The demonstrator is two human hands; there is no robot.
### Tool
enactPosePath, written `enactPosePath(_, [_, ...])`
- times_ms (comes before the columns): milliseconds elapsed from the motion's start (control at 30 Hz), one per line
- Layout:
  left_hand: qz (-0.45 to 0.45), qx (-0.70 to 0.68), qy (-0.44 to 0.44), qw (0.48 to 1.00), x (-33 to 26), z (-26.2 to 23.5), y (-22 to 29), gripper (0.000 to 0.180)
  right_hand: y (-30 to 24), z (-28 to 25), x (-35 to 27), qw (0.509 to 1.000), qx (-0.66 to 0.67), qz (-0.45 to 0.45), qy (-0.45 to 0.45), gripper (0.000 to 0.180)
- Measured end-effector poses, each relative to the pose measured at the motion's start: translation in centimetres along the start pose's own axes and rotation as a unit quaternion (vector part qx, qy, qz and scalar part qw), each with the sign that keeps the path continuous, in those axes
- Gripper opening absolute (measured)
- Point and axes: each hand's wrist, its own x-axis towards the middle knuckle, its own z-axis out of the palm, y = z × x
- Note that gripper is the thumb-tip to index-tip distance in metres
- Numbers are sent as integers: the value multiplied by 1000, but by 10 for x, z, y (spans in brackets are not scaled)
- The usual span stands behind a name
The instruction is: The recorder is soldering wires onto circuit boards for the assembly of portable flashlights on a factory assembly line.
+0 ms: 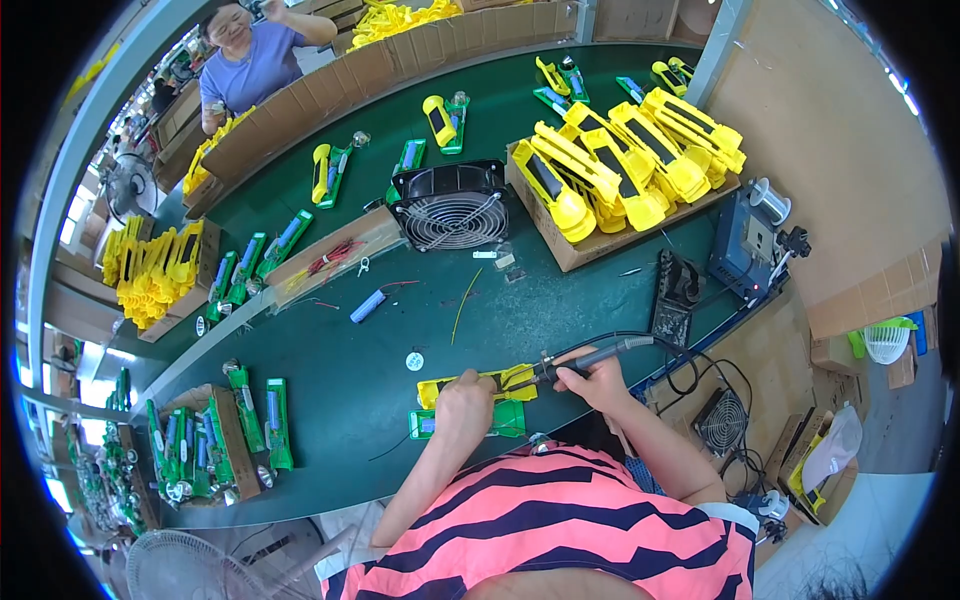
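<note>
My left hand point(466, 402) is closed over a yellow plastic casing point(428, 393) on the green table in front of me. Its fingertips are partly hidden by the knuckles. Just below the casing lies a green casing point(510, 419) with a blue cylindrical cell in it, partly covered by my left wrist. From the right, my right hand point(594, 380) grips a soldering iron point(618, 350), whose tip reaches in over the yellow casing near my left fingers. A dark cable trails from the iron's back end.
A cardboard tray point(575, 255) heaped with yellow casings stands far right, near a blue soldering station point(738, 240) and black iron stand point(672, 310). A square fan point(450, 215) sits mid-table. Loose blue cell point(368, 307) lies left. A box point(240, 440) holds green assemblies. A person point(250, 65) sits opposite.
</note>
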Motion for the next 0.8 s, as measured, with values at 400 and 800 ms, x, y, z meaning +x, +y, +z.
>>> enactPosePath(400, [1,15,-5,1000,-1,2,0,6,-4,3,-5,1000,22,16,12,12])
enactPosePath(800, [-1,21,-6,1000,0,2,1,6,-27,31,-38,976,-187,-112,-22,42])
